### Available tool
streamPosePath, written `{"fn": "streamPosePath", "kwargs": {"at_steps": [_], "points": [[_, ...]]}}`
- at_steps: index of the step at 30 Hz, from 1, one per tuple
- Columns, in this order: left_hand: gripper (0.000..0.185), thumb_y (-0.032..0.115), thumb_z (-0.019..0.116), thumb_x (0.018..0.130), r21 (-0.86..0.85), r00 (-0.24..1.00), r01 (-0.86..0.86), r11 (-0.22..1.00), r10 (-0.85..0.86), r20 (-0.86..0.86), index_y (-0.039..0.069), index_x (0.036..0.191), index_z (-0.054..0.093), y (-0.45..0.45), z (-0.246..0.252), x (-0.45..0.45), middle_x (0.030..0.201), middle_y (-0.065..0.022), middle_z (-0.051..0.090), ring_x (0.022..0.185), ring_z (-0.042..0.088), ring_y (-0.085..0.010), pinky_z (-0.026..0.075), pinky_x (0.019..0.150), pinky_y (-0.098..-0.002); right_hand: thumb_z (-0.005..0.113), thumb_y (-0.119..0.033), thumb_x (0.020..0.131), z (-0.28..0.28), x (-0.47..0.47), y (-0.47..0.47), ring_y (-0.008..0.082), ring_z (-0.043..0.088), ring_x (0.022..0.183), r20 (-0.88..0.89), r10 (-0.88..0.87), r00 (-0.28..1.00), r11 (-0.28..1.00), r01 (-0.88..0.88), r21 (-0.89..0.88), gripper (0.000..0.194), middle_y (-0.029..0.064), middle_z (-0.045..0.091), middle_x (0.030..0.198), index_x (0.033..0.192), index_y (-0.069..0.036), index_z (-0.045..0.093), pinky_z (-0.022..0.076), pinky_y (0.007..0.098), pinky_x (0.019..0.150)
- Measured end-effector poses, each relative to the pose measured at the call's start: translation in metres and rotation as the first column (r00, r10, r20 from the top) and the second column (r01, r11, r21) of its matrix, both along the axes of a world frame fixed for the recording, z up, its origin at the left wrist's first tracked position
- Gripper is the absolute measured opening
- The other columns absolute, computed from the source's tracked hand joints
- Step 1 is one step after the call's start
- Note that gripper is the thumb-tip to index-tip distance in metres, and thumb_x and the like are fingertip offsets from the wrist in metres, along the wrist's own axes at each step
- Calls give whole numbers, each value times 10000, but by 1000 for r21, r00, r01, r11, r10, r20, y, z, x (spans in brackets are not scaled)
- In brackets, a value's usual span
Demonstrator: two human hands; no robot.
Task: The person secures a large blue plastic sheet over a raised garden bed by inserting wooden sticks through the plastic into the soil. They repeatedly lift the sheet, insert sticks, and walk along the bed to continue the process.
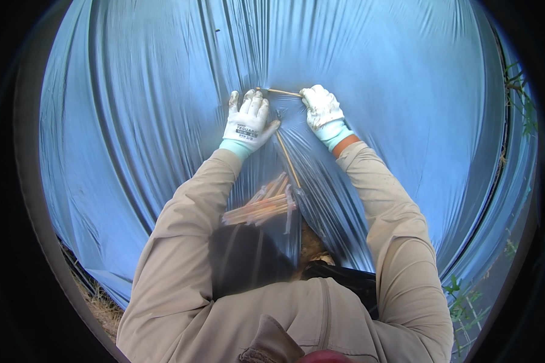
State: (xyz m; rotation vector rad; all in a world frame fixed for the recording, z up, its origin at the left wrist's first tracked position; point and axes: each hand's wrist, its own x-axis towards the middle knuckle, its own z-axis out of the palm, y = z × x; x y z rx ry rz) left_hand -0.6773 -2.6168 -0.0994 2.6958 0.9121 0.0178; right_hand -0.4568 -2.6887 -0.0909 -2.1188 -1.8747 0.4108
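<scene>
Blue plastic sheeting (pixel 404 113) lies in front of me, gathered into tight folds along the middle. My right hand (pixel 322 109), in a soiled white work glove, grips one end of a thin wooden stick (pixel 284 92). The stick's other end meets the gathered film near my left fingertips, and part of it seems covered by film. My gloved left hand (pixel 250 120) rests palm down on the film, fingers somewhat apart, holding nothing. Below the hands, a second wooden stick (pixel 289 159) slants down along the folds. Its upper end is by my left thumb.
Clear plastic packets of wooden sticks (pixel 263 204) lie close to my body, beside my dark-clothed knee (pixel 250 258). A gap at the sheeting's near end shows brown soil (pixel 311 245). Green plants (pixel 465 299) edge the right side; dry grass (pixel 97 301) is at lower left.
</scene>
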Motion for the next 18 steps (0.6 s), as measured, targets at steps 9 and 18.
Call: {"fn": "streamPosePath", "kwargs": {"at_steps": [9, 18], "points": [[663, 510, 622, 884, 32, 1000, -3, 999, 2, 14, -5, 1298, 572, -2, 1, 0, 1415, -211, 525, 1394, 413, -353, 129, 1184, -621, 561, -172, 959, 7, -81, -34, 370, 636, 950, -228, -455, 861, 890, 434, -138, 165, 145, 608, 1048, 1095, -95, 618, 521, 467, 817], [654, 487, 633, 871, 45, 1000, -8, 999, 9, -26, -9, 1293, 587, -4, 1, 1, 1434, -203, 516, 1389, 424, -337, 127, 1188, -617, 556, -130, 944, 2, -117, -33, 400, 625, 944, -381, -606, 698, 777, 623, -94, 174, 195, 609, 1053, 1083, -55, 627, 505, 460, 842]]}}
